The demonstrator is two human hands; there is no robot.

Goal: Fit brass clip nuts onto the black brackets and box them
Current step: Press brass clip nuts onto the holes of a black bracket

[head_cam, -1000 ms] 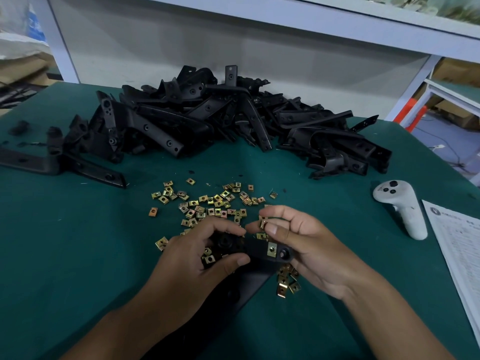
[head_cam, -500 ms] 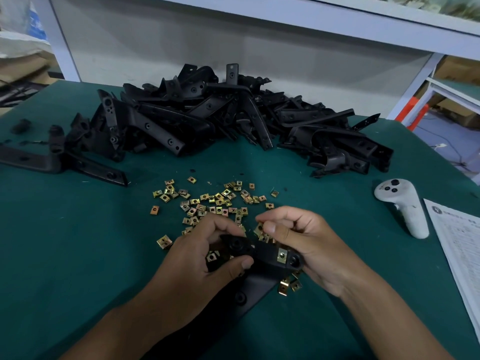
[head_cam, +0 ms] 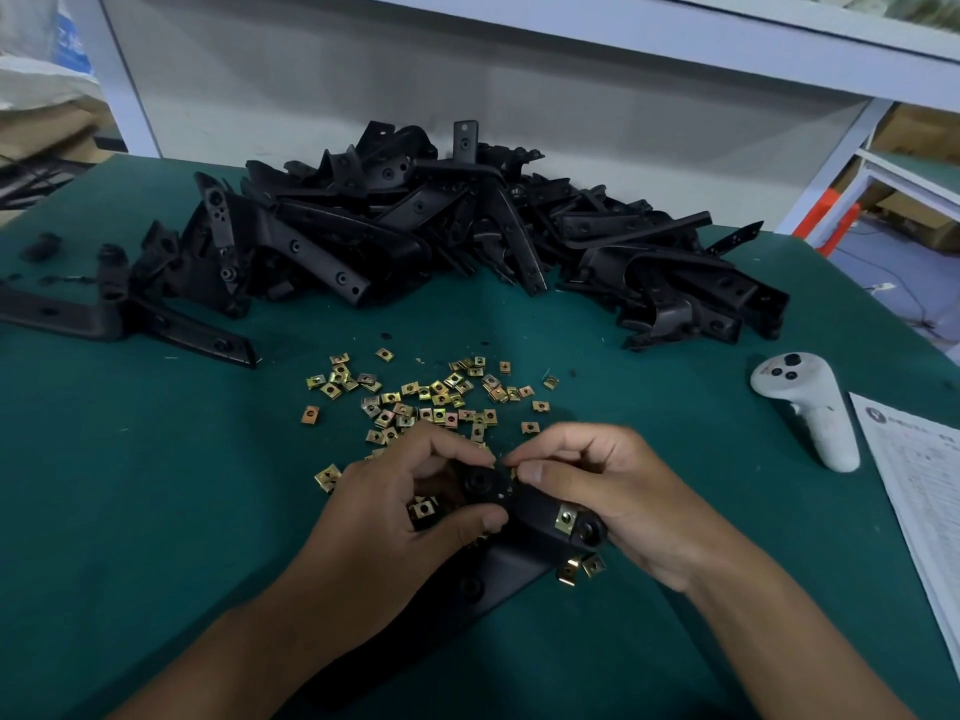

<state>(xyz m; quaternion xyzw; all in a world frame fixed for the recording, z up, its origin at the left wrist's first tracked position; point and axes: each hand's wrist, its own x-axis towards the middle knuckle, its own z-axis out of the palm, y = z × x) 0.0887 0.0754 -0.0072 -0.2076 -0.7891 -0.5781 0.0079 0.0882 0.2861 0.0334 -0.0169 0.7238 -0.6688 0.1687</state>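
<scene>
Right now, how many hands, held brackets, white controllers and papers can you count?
Hands: 2 (left hand, right hand)
Held bracket: 1
Clip nut fitted on it: 1
White controller: 1
Paper sheet: 1
Total: 6
Loose nuts and piled brackets: too many to count.

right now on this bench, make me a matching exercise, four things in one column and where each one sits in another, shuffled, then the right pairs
Things:
1. pile of black brackets
2. loose brass clip nuts
3. white handheld controller
4. printed sheet

Places:
A. at the table's right edge
B. scattered mid-table, just beyond both hands
C. heaped at the far side, near the wall
D. lying between the hands and the printed sheet

Pairs: 1-C, 2-B, 3-D, 4-A
</scene>
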